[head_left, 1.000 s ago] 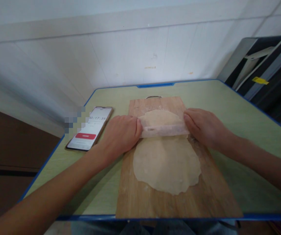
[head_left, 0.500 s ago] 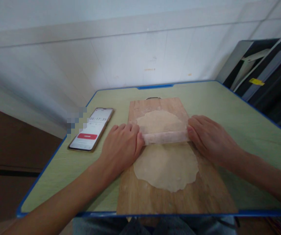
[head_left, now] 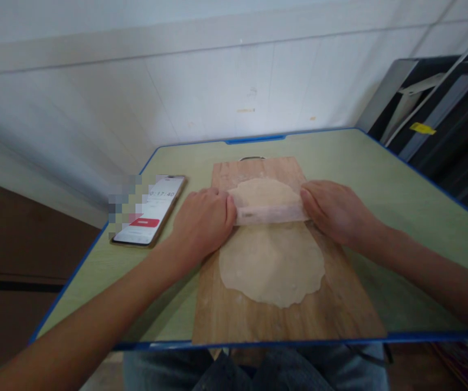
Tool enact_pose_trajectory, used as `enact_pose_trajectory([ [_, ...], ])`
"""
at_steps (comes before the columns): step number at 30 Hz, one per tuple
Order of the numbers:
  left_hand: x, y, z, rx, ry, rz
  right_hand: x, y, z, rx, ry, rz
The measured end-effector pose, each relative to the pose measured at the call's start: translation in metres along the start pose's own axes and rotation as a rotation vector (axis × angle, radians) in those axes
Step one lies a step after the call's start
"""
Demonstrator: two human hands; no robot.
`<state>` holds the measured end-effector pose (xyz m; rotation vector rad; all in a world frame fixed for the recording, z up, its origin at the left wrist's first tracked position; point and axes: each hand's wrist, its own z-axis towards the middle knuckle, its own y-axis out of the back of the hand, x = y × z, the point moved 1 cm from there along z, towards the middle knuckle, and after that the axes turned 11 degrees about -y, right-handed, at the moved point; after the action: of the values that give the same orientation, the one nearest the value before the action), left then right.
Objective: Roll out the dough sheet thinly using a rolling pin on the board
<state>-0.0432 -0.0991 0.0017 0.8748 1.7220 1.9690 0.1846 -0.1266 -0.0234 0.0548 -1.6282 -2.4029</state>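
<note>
A pale rolling pin (head_left: 270, 215) lies across a thin, wide sheet of dough (head_left: 272, 263) with an uneven edge. My left hand (head_left: 212, 218) is closed round the pin's left end, and my right hand (head_left: 334, 209) grips its right end. Both ends of the pin are hidden inside the fists. Under the dough is a wooden cutting board (head_left: 234, 323) with a metal handle at its far end. Dough shows on both sides of the pin, the larger part toward me.
A phone (head_left: 148, 212) with a running timer lies left of the board on the green, blue-edged table (head_left: 331, 149). Behind the table stands a white wall (head_left: 213, 92). Dark flat items (head_left: 454, 119) lean at the right, beyond the table's edge.
Both hands have pushed the rolling pin a little farther away over the dough, toward the board's far end. The camera view has shifted slightly. The timer has moved on by one second.
</note>
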Motion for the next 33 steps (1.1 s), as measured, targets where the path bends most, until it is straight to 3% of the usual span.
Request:
enact_pose_trajectory([
  [4,-0.003,0.000,-0.003,-0.063,-0.036,0.039,0.003,0.002,-0.004,-0.048,0.053,-0.046],
  [9,0.000,-0.002,0.006,-0.014,0.019,-0.005,0.002,0.002,0.002,0.080,-0.086,-0.060],
  [14,-0.003,-0.002,-0.002,-0.026,-0.027,-0.019,0.005,0.006,-0.004,0.028,-0.015,-0.094],
  [18,-0.002,-0.002,0.002,-0.024,0.007,-0.002,0.003,0.003,0.001,0.094,-0.088,-0.122],
  [25,-0.001,-0.003,0.002,-0.037,-0.014,-0.005,0.006,0.000,-0.004,-0.097,-0.040,-0.085],
  [29,0.005,-0.004,0.009,-0.082,-0.059,0.062,0.002,-0.003,0.002,0.025,-0.064,-0.013],
  [33,0.006,-0.003,-0.002,-0.028,-0.123,-0.127,0.003,0.004,-0.007,0.143,-0.038,0.035],
])
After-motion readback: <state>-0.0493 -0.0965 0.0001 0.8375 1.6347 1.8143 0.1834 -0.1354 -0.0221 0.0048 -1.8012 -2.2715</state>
